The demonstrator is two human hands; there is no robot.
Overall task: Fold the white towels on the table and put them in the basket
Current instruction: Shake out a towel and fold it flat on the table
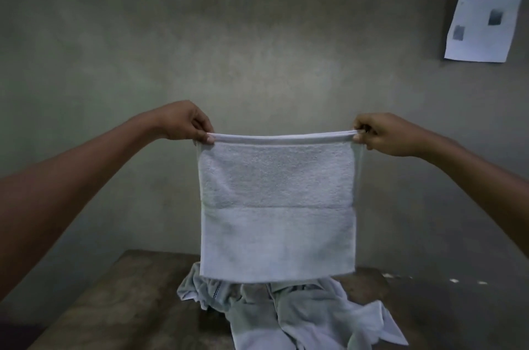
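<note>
Arms reach out straight at mid frame. The left hand [183, 122] and right hand [383, 133] each have a tight grip on a top corner of a towel [276, 206], holding it up flat. More towels [286, 312] lie bunched on the bench [123, 301] at the bottom.

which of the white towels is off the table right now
The towel stretched flat between the left hand and right hand, pinched at its top corners. The other towels lie crumpled on the table.
</note>
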